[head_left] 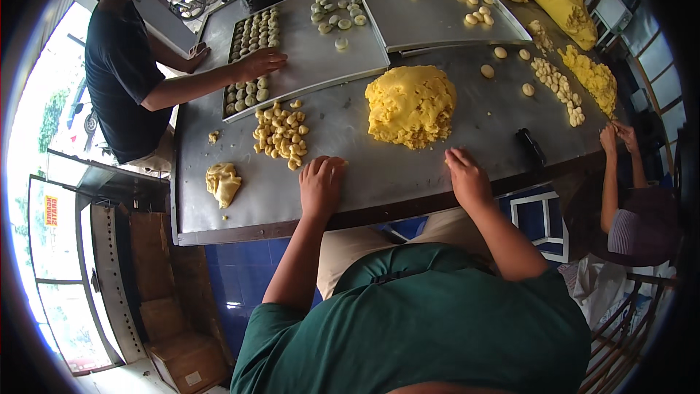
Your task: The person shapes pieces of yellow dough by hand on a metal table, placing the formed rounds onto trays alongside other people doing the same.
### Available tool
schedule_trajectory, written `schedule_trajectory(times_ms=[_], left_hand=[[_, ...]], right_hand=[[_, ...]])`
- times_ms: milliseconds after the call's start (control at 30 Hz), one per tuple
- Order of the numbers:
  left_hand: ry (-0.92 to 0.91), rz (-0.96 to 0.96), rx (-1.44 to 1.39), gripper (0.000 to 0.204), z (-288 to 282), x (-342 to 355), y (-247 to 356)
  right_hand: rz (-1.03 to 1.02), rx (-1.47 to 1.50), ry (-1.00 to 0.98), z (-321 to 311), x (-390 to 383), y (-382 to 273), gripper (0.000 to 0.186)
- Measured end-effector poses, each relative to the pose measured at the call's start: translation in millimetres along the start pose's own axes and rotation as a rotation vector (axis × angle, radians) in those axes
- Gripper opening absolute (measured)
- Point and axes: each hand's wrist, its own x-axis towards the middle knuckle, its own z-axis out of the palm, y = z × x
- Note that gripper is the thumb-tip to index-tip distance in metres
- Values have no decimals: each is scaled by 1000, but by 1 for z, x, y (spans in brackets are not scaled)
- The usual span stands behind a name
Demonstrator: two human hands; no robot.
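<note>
My left hand (321, 186) rests near the front edge of the metal table, palm down, fingers closed together; a small pale bit shows at its thumb side. Across from it, my right hand (469, 179) has its fingertips drawn together over the tabletop, with a tiny pale bit by them. What either hand holds is too small to make out. Beyond and between them sits a large crumbly mound of yellow dough (410, 106). Left of the mound lies a heap of small pale dough pieces (281, 135). Nearer the left corner is a smooth lump of dough (223, 184).
A person (120, 66) at the left reaches over a tray (306, 47) with rows of round pieces. Another tray (386, 7) holds dough balls. To the right are a black object (530, 147), dough pieces (558, 91), yellow dough (590, 76) and another person's hands (617, 137).
</note>
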Motion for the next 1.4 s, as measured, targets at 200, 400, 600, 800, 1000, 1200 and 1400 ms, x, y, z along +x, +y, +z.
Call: schedule_trajectory(times_ms=[200, 400, 600, 800, 1000, 1200, 1400], left_hand=[[-44, 20, 4, 14, 2, 4, -5], [69, -215, -55, 19, -20, 8, -15], [-86, -181, 37, 19, -39, -17, -37], [-272, -71, 243, 26, -63, -15, -35], [-444, -217, 284, 40, -74, -18, -33], [-242, -389, 158, 35, -58, -32, -48], [-56, -93, 248, 24, -48, -29, -58]], right_hand=[[-40, 96, 69, 10, 46, -7, 30], [44, -20, -149, 6, 49, -8, 33], [37, 61, 123, -3, 23, 17, 29], [-79, 103, 37, -1, 30, 0, 29], [-72, -139, -329, -6, 64, -17, 30], [22, 174, 30, -7, 25, 15, 28], [-107, 273, -163, -15, 9, -1, 29]])
